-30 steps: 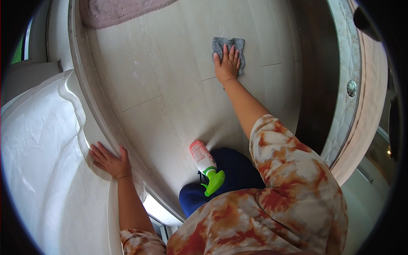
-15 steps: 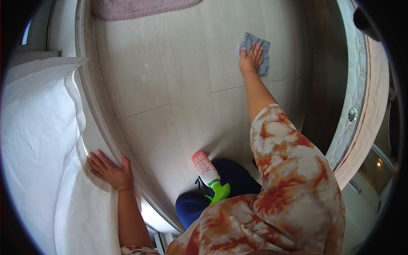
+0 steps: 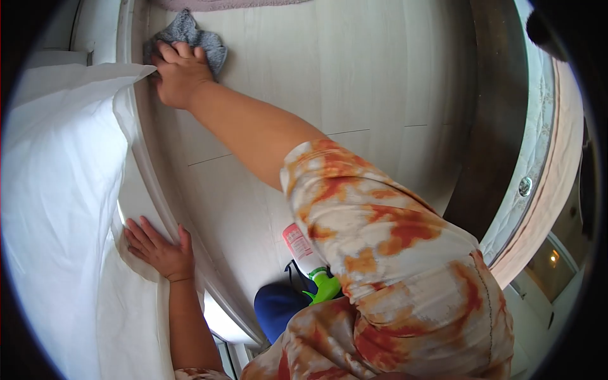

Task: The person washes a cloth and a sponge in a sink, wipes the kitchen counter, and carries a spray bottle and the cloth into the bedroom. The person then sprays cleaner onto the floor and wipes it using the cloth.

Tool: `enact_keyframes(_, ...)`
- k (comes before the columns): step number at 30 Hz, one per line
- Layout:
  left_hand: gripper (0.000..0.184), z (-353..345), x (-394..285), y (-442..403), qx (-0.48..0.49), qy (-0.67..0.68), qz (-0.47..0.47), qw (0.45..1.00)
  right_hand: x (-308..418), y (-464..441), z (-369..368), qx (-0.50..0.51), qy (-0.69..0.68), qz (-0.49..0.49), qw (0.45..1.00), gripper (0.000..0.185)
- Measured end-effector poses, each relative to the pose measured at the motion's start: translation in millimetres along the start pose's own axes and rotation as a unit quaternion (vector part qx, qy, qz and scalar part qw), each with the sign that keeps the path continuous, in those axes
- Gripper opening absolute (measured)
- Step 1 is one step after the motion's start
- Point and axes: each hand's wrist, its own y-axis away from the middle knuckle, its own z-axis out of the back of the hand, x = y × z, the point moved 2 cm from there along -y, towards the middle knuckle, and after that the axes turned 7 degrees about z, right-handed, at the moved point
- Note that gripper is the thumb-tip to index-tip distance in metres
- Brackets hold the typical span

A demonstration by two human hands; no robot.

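Observation:
My right hand (image 3: pixel 180 76) presses on a fluffy grey cleaning cloth (image 3: pixel 185 26) at the upper left of the floor, by the white skirting. Its fingers are bent into the cloth, which is bunched around them. Flat on the white ledge at the left lies my left hand (image 3: pixel 161 250), fingers spread and holding nothing, beside the white curtain (image 3: pixel 57 183). A spray bottle (image 3: pixel 299 248) with a pink and white body and a green trigger head rests by my dark blue-clad legs (image 3: pixel 278 310). My right sleeve partly hides it.
Pale wood-look flooring (image 3: pixel 367 69) spreads in front of me. A pink rug (image 3: pixel 234 5) lies at the top edge. On the right stand a dark brown panel (image 3: pixel 494 114) and the pale side of a mattress (image 3: pixel 531 139).
My right hand has swept the cloth from the upper right across the floor to the upper left, and the cloth has bunched up. My left hand stays on the ledge.

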Motion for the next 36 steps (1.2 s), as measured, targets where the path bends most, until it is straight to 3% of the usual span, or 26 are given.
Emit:
enact_keyframes(1, 0.085, 0.5, 0.1, -0.6, 0.011, -0.005, 0.004, 1.0, -13.9, 10.5, 21.0, 0.035, 0.033, 0.055, 0.997, 0.053)
enact_keyframes(3, 0.085, 3.4, -0.2, 0.0, 0.014, -0.009, 0.007, 1.0, -66.8, 46.1, 53.6, -0.032, 0.078, 0.039, 0.996, 0.05)
enact_keyframes(6, 0.086, 1.2, -1.7, 0.4, 0.019, -0.006, 0.016, 1.0, -177.0, 121.2, 114.4, -0.122, 0.234, -0.14, 0.954, 0.05)
enact_keyframes(9, 0.085, 2.1, -2.7, 0.2, 0.038, -0.007, 0.031, 0.999, -277.0, 206.5, 178.1, -0.056, 0.333, -0.356, 0.871, 0.058)
enact_keyframes(12, 0.085, -2.4, -0.1, 2.7, 0.043, -0.005, 0.036, 0.998, -332.6, 226.5, 179.3, -0.094, 0.281, -0.384, 0.874, 0.062)
enact_keyframes(14, 0.085, -1.1, 0.4, 4.9, 0.046, -0.004, 0.033, 0.998, -277.1, 177.8, 159.1, -0.082, 0.209, -0.375, 0.9, 0.066)
enact_keyframes(16, 0.085, -3.0, -0.1, 0.1, 0.036, -0.001, 0.029, 0.999, -212.1, 119.6, 122.7, -0.047, 0.227, -0.267, 0.936, 0.071)
enact_keyframes(19, 0.085, -1.6, -0.5, 0.7, 0.022, -0.018, 0.024, 0.999, -73.3, 68.6, 44.7, -0.072, 0.143, -0.076, 0.984, 0.057)
enact_keyframes(21, 0.085, -0.9, 0.9, 0.7, 0.013, -0.014, 0.012, 1.0, 7.9, 76.5, 4.2, 0.006, 0.07, -0.018, 0.997, 0.051)
enact_keyframes(23, 0.084, -2.6, 0.9, 0.7, 0.003, -0.015, 0.004, 1.0, 32.8, 102.8, -12.1, 0.074, 0.082, 0.025, 0.994, 0.05)
enact_keyframes(26, 0.085, -1.8, -1.1, 0.9, -0.005, -0.022, -0.001, 1.0, -23.9, 153.6, 34.4, 0.074, 0.067, -0.006, 0.995, 0.053)
enact_keyframes(29, 0.086, -2.6, -1.2, 0.5, -0.001, -0.03, 0.005, 1.0, -138.8, 224.4, 104.6, 0.008, 0.198, -0.197, 0.96, 0.066)
enact_keyframes(32, 0.086, -3.6, -0.2, 1.9, -0.004, -0.031, 0.0, 1.0, -237.8, 325.7, 164.7, -0.018, 0.221, -0.365, 0.904, 0.062)
enact_keyframes(34, 0.086, -3.7, -1.2, 0.1, -0.006, -0.025, -0.003, 1.0, -260.2, 365.5, 182.4, -0.065, 0.192, -0.492, 0.847, 0.065)
enact_keyframes(36, 0.086, -3.8, -0.3, 3.4, -0.007, -0.02, -0.005, 1.0, -253.7, 361.7, 163.9, -0.073, 0.189, -0.505, 0.839, 0.066)
